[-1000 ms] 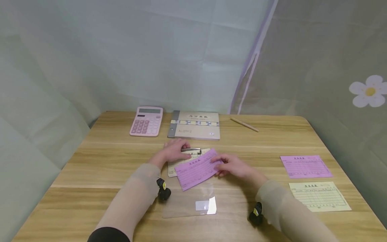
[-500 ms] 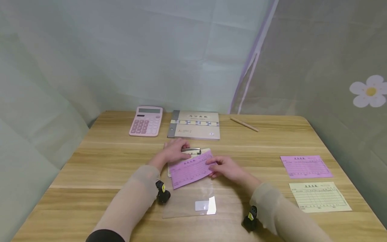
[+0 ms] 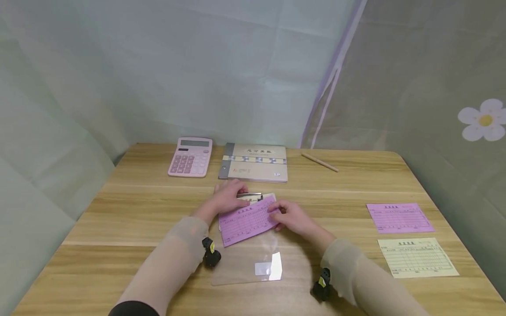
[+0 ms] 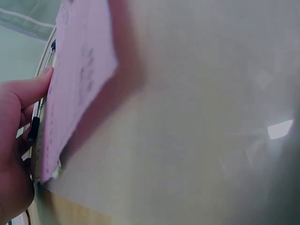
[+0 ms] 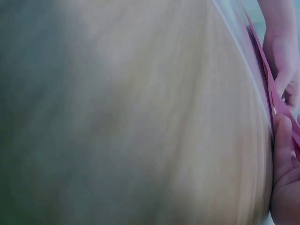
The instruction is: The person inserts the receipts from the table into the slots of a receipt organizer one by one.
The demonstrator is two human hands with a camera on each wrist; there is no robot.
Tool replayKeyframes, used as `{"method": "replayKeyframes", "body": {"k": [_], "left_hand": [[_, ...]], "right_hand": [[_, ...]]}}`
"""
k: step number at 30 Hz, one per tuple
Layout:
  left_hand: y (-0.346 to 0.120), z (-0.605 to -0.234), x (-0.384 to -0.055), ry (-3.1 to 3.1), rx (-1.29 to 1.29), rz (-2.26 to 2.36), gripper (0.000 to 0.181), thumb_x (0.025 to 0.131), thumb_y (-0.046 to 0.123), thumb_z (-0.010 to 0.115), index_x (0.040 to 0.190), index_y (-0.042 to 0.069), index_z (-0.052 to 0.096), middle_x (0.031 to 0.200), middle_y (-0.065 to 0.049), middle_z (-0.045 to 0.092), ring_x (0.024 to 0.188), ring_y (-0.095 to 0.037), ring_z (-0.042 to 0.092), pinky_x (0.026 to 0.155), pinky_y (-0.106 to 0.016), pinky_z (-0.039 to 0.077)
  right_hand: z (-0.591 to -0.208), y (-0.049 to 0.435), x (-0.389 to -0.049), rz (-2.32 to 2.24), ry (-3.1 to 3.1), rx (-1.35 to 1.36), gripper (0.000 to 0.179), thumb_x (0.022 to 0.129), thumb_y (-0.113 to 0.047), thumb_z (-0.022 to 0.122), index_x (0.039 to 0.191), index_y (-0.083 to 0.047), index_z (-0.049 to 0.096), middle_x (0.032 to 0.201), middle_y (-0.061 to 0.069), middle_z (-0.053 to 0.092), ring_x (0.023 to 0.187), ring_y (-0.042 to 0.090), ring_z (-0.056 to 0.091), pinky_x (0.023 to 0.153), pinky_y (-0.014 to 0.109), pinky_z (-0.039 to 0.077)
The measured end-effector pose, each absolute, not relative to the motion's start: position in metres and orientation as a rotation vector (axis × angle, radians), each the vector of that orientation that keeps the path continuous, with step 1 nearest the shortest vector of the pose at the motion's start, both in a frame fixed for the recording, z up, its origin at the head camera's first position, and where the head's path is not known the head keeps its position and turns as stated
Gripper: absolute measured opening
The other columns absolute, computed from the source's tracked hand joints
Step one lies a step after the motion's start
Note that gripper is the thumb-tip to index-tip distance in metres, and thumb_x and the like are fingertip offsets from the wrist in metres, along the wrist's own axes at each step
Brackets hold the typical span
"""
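A clear clipboard [image 3: 233, 273] lies on the wooden table with its metal clip [image 3: 253, 194] at the far end. My left hand [image 3: 226, 197] grips that clip, thumb on the near side and fingers curled beyond it, as the left wrist view also shows. Between thumb and fingers, my right hand [image 3: 293, 218] pinches the right edge of a purple printed slip [image 3: 246, 224]. This slip is tilted, its left end lower, and covers most of a cream slip [image 3: 270, 195] at the clip. From the left wrist, the purple slip [image 4: 84, 70] shows its near edge lifted off the board.
Behind the clipboard are a pink calculator [image 3: 191, 157] and a banded account book [image 3: 254, 163]. A thin beige pen-like stick [image 3: 319, 162] lies to their right. Another purple slip [image 3: 401, 218] and a pale yellow slip [image 3: 418, 258] lie at the table's right side.
My right hand has carried the purple slip leftward, so it now covers more of the cream slip below the clip. The left hand has stayed at the clip.
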State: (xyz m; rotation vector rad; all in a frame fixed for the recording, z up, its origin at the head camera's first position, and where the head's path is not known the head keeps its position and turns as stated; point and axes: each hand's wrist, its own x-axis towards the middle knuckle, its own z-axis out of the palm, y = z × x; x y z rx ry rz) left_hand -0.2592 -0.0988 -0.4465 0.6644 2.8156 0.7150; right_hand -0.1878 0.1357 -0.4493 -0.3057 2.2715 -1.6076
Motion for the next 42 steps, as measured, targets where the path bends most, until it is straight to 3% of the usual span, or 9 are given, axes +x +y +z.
{"method": "replayKeyframes", "body": {"k": [6,15,28,38,42], "left_hand": [[-0.097,-0.446,-0.256,2.860,0.715,0.662,0.029,0.080,0.039,0.070,0.102,0.022,0.060,0.106,0.005,0.053,0.102,-0.020,0.043,0.091,-0.043,0.026],[-0.096,-0.446,-0.254,2.865,0.691,0.644,0.030,0.080,0.039,0.070,0.102,0.022,0.060,0.101,0.006,0.053,0.098,-0.018,0.043,0.090,-0.042,0.025],[-0.098,-0.446,-0.253,2.842,0.671,0.699,0.035,0.081,0.037,0.070,0.108,0.017,0.061,0.111,0.001,0.054,0.111,-0.023,0.042,0.095,-0.045,0.023],[-0.098,-0.447,-0.254,2.876,0.692,0.677,0.037,0.081,0.037,0.070,0.109,0.015,0.061,0.114,-0.001,0.055,0.110,-0.023,0.045,0.097,-0.048,0.022],[-0.097,-0.447,-0.254,2.883,0.701,0.670,0.037,0.081,0.037,0.071,0.109,0.015,0.061,0.113,-0.001,0.055,0.110,-0.023,0.045,0.096,-0.048,0.023]], "right_hand": [[-0.452,0.136,-0.188,-1.610,2.313,-0.350,0.009,0.083,-0.003,0.062,0.090,0.001,0.057,0.084,0.011,0.056,0.066,0.017,0.059,0.057,0.032,0.053],[-0.454,0.136,-0.187,-1.597,2.321,-0.350,0.011,0.084,-0.002,0.060,0.094,0.001,0.060,0.090,0.012,0.057,0.066,0.017,0.059,0.057,0.031,0.053],[-0.456,0.126,-0.185,-1.536,2.382,-0.369,0.019,0.082,-0.008,0.065,0.099,0.000,0.060,0.073,0.008,0.059,0.056,0.016,0.058,0.050,0.031,0.050],[-0.456,0.127,-0.183,-1.524,2.479,-0.284,0.014,0.084,-0.011,0.064,0.095,-0.002,0.063,0.086,0.009,0.061,0.062,0.016,0.059,0.055,0.030,0.052],[-0.456,0.129,-0.182,-1.573,2.450,-0.282,0.019,0.087,-0.013,0.061,0.098,0.002,0.065,0.084,0.010,0.063,0.057,0.017,0.059,0.052,0.031,0.052]]}}
